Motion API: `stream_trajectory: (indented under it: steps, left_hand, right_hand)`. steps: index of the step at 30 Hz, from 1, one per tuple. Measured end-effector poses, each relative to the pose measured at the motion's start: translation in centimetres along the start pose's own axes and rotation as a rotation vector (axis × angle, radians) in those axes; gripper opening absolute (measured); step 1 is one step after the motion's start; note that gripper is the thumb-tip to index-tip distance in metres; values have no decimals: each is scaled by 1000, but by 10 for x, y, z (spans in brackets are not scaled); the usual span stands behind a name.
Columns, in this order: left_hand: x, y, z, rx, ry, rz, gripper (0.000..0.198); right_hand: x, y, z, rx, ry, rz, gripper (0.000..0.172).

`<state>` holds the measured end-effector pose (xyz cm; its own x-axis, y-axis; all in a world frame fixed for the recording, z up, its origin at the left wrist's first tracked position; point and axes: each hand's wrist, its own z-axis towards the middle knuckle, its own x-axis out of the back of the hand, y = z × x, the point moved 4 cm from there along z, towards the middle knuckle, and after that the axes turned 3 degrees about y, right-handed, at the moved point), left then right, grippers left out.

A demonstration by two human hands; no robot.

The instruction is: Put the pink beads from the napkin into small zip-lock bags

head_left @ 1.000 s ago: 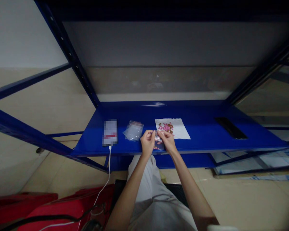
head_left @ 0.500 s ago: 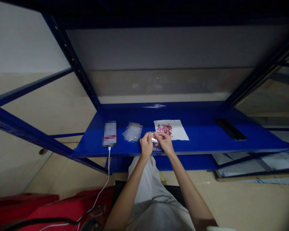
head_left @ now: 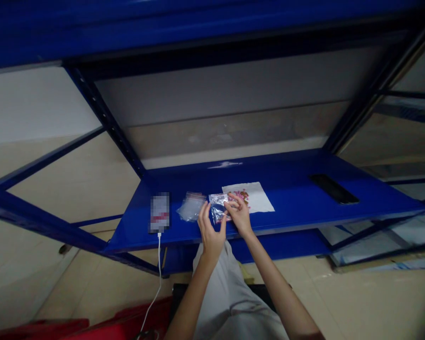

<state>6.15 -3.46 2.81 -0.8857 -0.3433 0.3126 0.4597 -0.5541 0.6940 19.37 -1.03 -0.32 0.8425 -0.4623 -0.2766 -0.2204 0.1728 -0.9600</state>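
My right hand (head_left: 238, 215) pinches a small clear zip bag (head_left: 217, 206) and holds it up just above the blue shelf (head_left: 290, 208). My left hand (head_left: 210, 232) hovers beside the bag with fingers spread, palm toward it, not gripping it. Behind my right hand lies a white sheet (head_left: 255, 198) with a heap of small pink and brown pieces (head_left: 241, 194) on it. A pile of empty clear bags (head_left: 191, 208) rests on the shelf left of my hands.
A phone (head_left: 159, 213) lies at the shelf's left end with a white cable (head_left: 158, 269) hanging down. A dark flat object (head_left: 333, 188) sits at the right. Blue uprights and an upper shelf frame the space. Red bags (head_left: 127, 326) lie on the floor.
Both hands were pinching the small bag at the shelf edge; now my left hand has let go and spread, and my right hand has lifted the bag. The view has tilted upward.
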Motion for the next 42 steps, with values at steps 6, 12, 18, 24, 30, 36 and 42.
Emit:
stream_trajectory:
  steps: [6, 12, 18, 24, 30, 36, 42]
  left_hand:
    - [-18, -6, -26, -252, -390, 351, 45]
    - [-31, -19, -21, -282, -496, 515, 38]
    - [-41, -27, -1, -258, -568, 589, 45]
    - [-23, -26, 16, -232, -309, 620, 42]
    - [6, -56, 29, 39, -328, 826, 36]
    - [8, -54, 36, 81, -326, 695, 32]
    - [27, -25, 43, 68, -18, 460, 33]
  right_hand:
    - [-1, 1, 1, -112, -85, 61, 56]
    - [5, -3, 1, 13, 35, 45, 35]
    - [3, -2, 1, 24, -8, 71, 28]
    - [1, -2, 2, 0, -27, 66, 30]
    - [1, 0, 3, 1, -63, 51, 29]
    - [0, -1, 0, -22, -135, 28, 29]
    - [0, -1, 3, -30, -130, 12, 33]
